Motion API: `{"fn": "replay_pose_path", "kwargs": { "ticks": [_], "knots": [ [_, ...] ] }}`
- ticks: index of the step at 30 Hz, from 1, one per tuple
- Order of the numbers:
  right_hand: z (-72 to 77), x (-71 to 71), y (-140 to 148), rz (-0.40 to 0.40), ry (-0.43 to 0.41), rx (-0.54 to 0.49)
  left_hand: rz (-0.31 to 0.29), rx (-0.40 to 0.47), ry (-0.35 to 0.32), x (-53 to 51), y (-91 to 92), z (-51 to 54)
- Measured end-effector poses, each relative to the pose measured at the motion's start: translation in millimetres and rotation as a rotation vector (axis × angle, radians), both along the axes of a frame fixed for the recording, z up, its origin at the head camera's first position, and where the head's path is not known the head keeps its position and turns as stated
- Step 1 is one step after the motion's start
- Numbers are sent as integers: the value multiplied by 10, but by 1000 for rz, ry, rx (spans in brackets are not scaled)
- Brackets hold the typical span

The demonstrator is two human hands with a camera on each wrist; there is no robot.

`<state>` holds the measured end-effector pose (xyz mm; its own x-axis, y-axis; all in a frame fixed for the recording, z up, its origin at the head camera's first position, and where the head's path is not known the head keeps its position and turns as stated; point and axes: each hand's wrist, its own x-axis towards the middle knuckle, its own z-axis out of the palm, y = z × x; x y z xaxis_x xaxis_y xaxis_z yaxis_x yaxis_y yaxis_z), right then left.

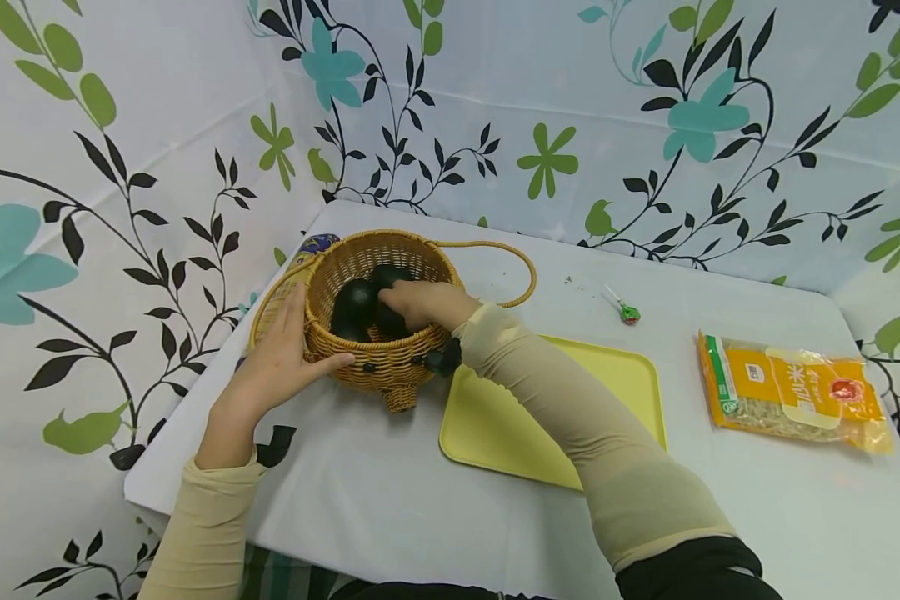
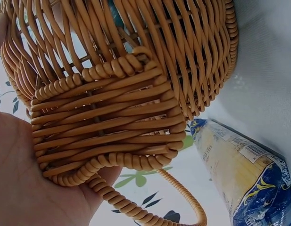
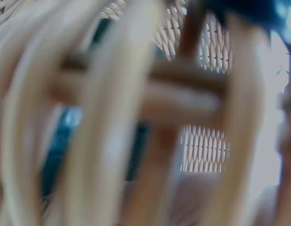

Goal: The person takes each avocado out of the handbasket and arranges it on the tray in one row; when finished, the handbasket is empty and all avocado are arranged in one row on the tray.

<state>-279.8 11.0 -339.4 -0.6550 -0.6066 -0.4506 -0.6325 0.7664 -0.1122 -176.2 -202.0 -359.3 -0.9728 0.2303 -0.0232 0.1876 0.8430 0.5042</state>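
Note:
A brown wicker basket (image 1: 367, 367) holds several dark green, rounded objects (image 1: 356, 303). My right hand (image 1: 427, 303) reaches inside over the right rim, its fingers bent down round one of these objects; the fingertips are partly hidden. In the head view my left hand (image 1: 273, 367) lies against the basket's left side, fingers straight and thumb spread along the front. The left wrist view shows the left palm (image 2: 15, 172) touching a woven wicker part (image 2: 107, 127). Blurred wicker strands (image 3: 112, 117) fill much of the right wrist view, with dark green surfaces behind them.
A yellow tray (image 1: 495, 425) lies right of the basket, partly under the right forearm. Farther right are a green-wrapped lollipop (image 1: 629, 314) and an orange food packet (image 1: 795, 392). A blue and yellow packet (image 2: 244, 169) lies beyond the basket's left side.

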Motion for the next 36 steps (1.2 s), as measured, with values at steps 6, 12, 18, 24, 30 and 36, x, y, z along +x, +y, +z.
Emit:
{"fn": "replay_pose_path", "kwargs": {
  "ticks": [6, 12, 18, 24, 30, 36],
  "knots": [
    [6, -12, 6, 36, 58, -134, 3, -8, 3, 4, -4, -6],
    [39, -14, 42, 100, 121, -289, 5, -10, 8, 1, -5, -21],
    [140, 43, 118, 162, 181, -404, 5, -15, 6, 6, -15, -22],
    [305, 98, 312, 180, 246, -486, 6, -18, 6, 4, -18, -2],
    [496, 113, 599, 126, 294, -553, 6, -18, 13, 5, -20, 0],
    [669, 161, 968, 128, 395, -619, 8, -15, 23, 1, -18, -14]
  ]
}}
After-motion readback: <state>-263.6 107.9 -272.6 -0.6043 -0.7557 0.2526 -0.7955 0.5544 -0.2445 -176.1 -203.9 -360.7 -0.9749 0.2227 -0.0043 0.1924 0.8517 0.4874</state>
